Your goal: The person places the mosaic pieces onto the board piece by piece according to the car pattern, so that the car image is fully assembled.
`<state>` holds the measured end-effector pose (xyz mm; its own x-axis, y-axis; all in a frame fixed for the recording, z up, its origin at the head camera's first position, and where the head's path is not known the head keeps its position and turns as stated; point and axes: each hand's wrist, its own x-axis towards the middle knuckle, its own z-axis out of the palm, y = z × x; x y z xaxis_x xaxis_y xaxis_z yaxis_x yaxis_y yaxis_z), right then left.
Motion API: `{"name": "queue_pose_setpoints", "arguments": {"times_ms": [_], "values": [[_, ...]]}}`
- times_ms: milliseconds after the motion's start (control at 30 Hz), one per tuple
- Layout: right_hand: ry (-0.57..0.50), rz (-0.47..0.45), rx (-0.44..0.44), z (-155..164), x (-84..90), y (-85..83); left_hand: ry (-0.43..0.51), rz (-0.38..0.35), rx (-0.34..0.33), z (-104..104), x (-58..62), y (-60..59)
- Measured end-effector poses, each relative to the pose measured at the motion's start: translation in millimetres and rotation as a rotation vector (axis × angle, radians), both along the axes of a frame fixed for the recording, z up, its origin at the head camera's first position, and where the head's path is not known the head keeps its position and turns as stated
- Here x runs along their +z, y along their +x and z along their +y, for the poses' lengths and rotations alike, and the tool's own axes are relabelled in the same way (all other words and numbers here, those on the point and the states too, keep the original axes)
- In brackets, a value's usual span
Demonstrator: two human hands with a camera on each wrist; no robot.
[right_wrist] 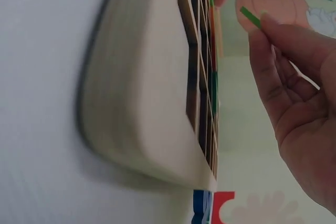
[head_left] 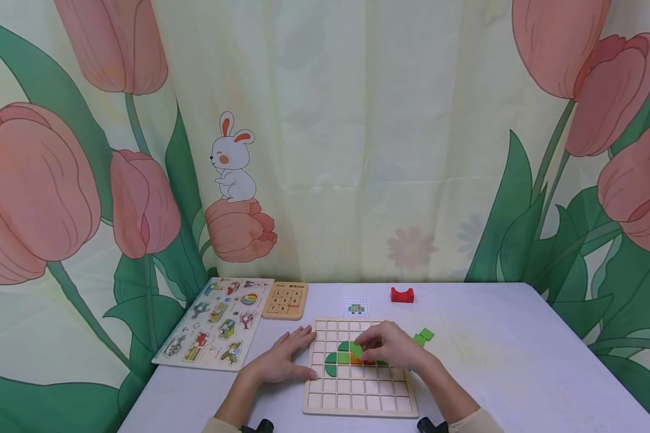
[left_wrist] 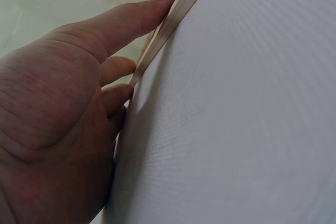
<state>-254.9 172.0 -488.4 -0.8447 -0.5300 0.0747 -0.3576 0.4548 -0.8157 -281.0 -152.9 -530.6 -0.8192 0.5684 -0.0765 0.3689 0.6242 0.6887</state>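
Observation:
A wooden grid board lies on the table between both hands. Green quarter-round pieces, a light green square and orange and red pieces sit in its middle cells. My left hand lies along the board's left side, fingers extended, with the thumb and fingertips at the edge. Over the board, my right hand pinches a thin light green square tile between thumb and index finger. In the right wrist view the tile is raised above the grid. That hand hides some of the placed pieces in the head view.
A small pattern card lies behind the board, with a red notched block to its right. Loose light green squares lie right of the board. At left are a picture board and a wooden number puzzle.

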Motion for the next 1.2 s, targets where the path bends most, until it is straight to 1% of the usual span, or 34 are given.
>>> {"name": "queue_pose_setpoints", "arguments": {"times_ms": [300,533,667,800,1033,1200], "values": [[0.061,-0.004,0.016,-18,0.6,4.0,0.008,0.004,-0.003,-1,4.0,3.4],[0.103,-0.063,0.032,-32,-0.2,6.6,0.009,0.001,-0.004,-1,3.9,3.5],[0.124,-0.050,0.043,-36,2.0,9.0,0.015,0.007,-0.010,-2,4.3,3.7],[0.166,-0.033,0.046,-39,3.9,11.5,0.005,0.014,-0.010,-2,3.5,2.9],[0.242,0.027,0.058,-45,5.9,13.8,0.001,0.020,-0.012,-1,3.6,3.1],[0.275,0.035,0.044,-48,4.7,14.4,0.003,0.020,-0.013,-2,3.1,2.8]]}}
